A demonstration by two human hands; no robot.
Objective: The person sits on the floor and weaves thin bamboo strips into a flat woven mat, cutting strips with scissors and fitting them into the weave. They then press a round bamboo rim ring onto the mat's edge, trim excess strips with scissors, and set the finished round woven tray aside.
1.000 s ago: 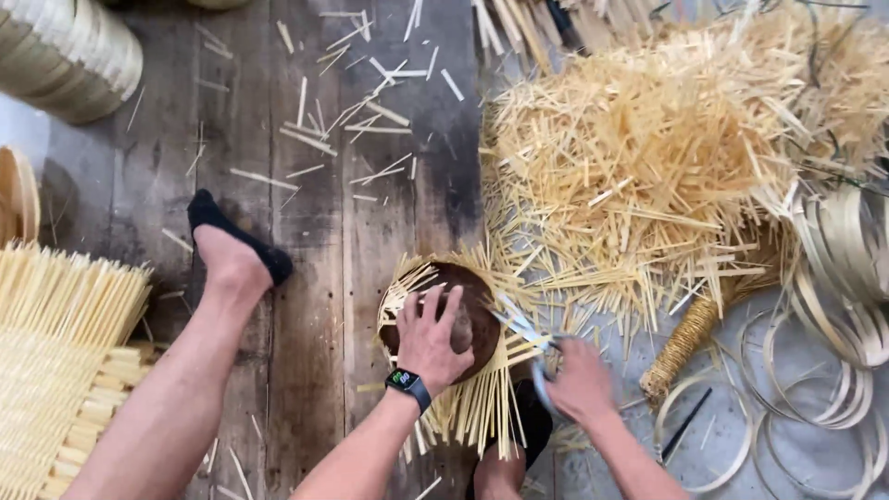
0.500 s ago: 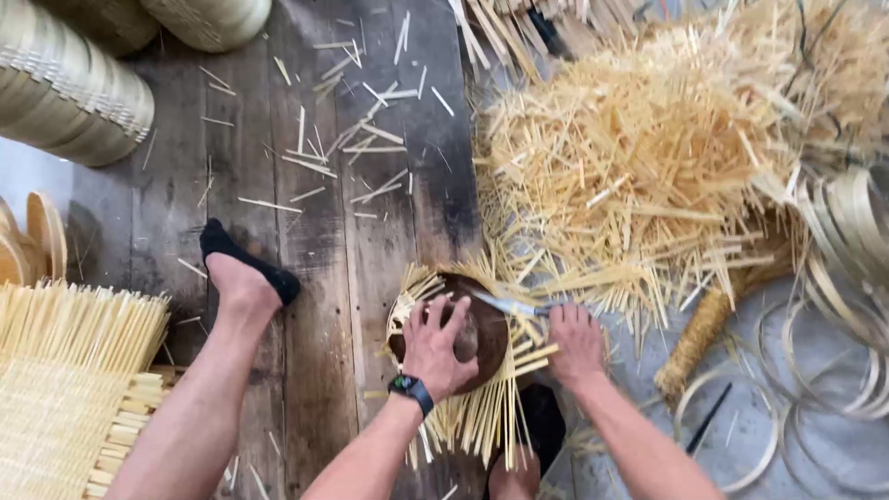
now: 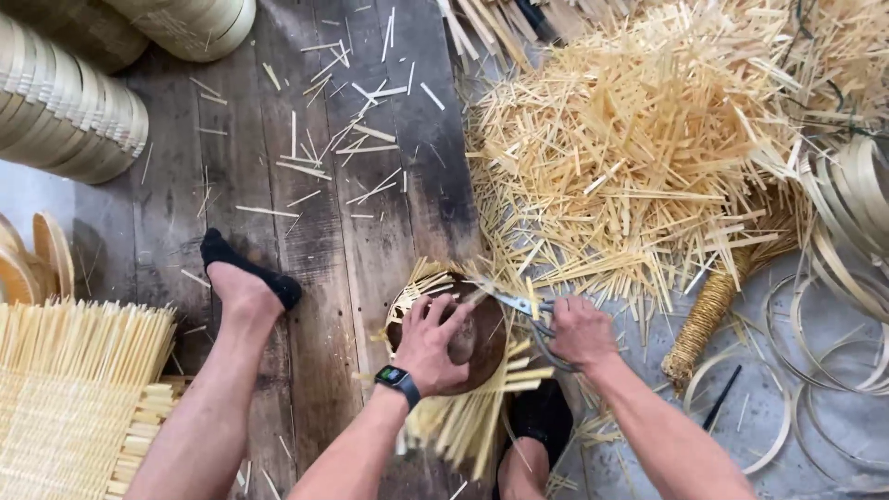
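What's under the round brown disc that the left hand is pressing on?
Pale bamboo strips stick out from beneath the round brown disc on its near and right sides. The left hand covers part of the disc, so how the strips are laid beneath it cannot be seen.

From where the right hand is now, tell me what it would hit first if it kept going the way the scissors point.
The right hand aims the scissors up and leftward. First in line are the bamboo strips sticking out past the round brown disc, then probably bare wooden floor; depth is unclear.
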